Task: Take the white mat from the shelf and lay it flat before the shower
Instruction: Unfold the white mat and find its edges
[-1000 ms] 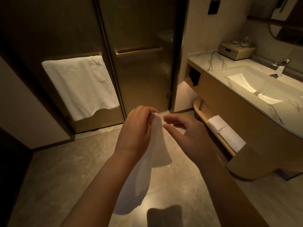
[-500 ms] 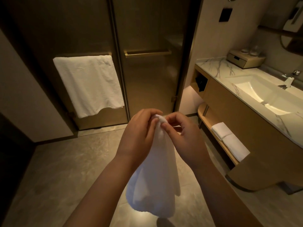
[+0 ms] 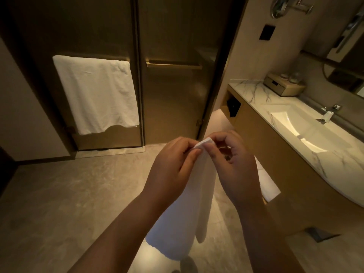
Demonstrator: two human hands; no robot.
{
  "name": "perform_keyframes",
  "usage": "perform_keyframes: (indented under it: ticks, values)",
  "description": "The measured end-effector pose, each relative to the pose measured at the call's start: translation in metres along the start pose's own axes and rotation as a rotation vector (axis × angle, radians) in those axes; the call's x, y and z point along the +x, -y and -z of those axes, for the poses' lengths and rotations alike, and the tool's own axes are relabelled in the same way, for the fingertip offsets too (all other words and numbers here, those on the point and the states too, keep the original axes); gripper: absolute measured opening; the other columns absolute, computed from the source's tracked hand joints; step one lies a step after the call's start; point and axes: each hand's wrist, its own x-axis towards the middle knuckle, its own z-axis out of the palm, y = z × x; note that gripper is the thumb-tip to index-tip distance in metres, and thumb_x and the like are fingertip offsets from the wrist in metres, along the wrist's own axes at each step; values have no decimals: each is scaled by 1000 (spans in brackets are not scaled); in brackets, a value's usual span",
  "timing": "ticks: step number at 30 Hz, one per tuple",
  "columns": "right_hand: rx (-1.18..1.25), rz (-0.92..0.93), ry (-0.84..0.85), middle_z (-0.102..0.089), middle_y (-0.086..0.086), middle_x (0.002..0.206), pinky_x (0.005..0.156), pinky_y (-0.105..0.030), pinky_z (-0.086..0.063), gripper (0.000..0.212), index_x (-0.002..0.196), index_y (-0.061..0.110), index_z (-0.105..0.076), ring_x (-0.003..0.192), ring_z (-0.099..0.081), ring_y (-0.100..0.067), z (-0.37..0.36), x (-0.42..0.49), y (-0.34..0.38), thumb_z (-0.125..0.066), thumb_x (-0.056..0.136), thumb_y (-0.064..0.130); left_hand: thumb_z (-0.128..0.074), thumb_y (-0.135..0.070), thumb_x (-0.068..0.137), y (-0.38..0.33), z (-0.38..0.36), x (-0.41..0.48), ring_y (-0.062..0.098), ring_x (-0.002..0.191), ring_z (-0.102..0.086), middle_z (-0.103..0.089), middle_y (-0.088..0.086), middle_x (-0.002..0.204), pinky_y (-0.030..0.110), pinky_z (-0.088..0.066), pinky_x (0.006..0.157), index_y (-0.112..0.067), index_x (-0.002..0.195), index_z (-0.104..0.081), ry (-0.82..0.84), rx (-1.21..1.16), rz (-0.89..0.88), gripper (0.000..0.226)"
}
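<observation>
Ok so on my feed both hands are up in the middle of the view, nearly touching each other. The left hand point(image 3: 173, 164) and the right hand point(image 3: 236, 166) are both pinching the same top corner of the white mat point(image 3: 183, 223), fingers curled in around that little bunched tip. The rest of the mat just hangs straight down between the forearms, loose and partly folded on itself, and its bottom edge is off the tiled floor point(image 3: 69, 194) as far as I can tell. So it's in the air, not laid out. Straight ahead is the shower door point(image 3: 177, 95) with its long bar handle point(image 3: 173, 65), closed, and the panel to the left of it has a big white towel point(image 3: 96, 93) draped over a rail. Off to the right there's the wooden vanity point(image 3: 275, 154) with a marble top, a lit sink point(image 3: 295, 123) and a faucet point(image 3: 329, 113), plus a small box point(image 3: 283, 87) at the far end of the counter. A bit of folded white cloth point(image 3: 268, 184) peeks out just behind the right wrist, low on the vanity side. Lighting is pretty dim and yellow so finer detail is hard to make out.
</observation>
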Motion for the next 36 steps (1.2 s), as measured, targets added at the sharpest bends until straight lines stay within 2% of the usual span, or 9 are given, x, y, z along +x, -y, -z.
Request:
perform_keyframes:
  ticks: [5,9,15,19,22,25,30,34,36]
  values:
    - [7,13,-68,-56,25,91,73,-11,-49,7,93,32,-56,91,-56,-1,-3,-2,0,-53,91,26,-46,-43,91,7,5,-3,-3,87,-53,-53,-27,84,7,-42,71,-32,96,-57,3,-32,10,16]
    - [22,3,-147,-56,23,91,72,-8,-46,7,95,30,-57,91,-56,0,1,4,2,-53,91,26,-45,-52,88,16,10,-9,3,79,-54,-56,-21,78,11,-43,64,-30,91,-58,78,-7,57,26]
    - [-13,33,-163,-54,25,93,74,-8,-47,7,96,26,-57,91,-56,1,1,8,6,-52,91,26,-49,-61,83,24,9,-16,5,71,-52,-56,-18,71,11,-40,58,-26,89,-64,110,31,87,39]
    - [-43,31,-190,-53,23,93,75,-15,-50,9,96,25,-58,90,-56,-1,3,9,5,-52,90,28,-48,-62,81,27,9,-20,6,73,-57,-61,-18,76,22,-49,58,-30,91,-63,113,-13,133,37]
    - [-44,20,-202,-57,11,95,75,-21,-53,9,97,25,-57,91,-57,-4,2,7,3,-51,90,28,-49,-64,81,27,8,-19,5,72,-58,-61,-22,77,18,-47,55,-36,88,-60,100,-43,145,31]
    - [21,-50,-223,-60,11,96,73,-23,-55,11,99,28,-56,91,-59,-5,4,3,-1,-49,91,32,-53,-59,83,28,9,-18,2,71,-57,-60,-27,82,15,-45,57,-38,85,-59,102,-50,143,21]
    - [39,-93,-319,-59,23,91,73,-12,-51,16,102,23,-56,89,-59,-1,9,0,-10,-50,92,33,-59,-48,83,26,12,-13,-1,75,-58,-61,-26,78,10,-43,59,-38,86,-61,118,-49,122,10]
    - [58,-131,-351,-58,21,92,69,-15,-54,15,105,22,-54,88,-60,-1,11,-3,-16,-48,94,30,-62,-35,86,18,15,-4,-1,75,-57,-60,-23,77,8,-40,59,-29,90,-63,63,-73,100,8]
    - [56,-144,-312,-59,20,94,67,-17,-55,15,105,22,-54,89,-60,-2,14,-6,-17,-49,93,30,-62,-31,87,14,16,1,-2,76,-56,-60,-21,79,6,-39,60,-27,92,-63,30,-67,106,7]
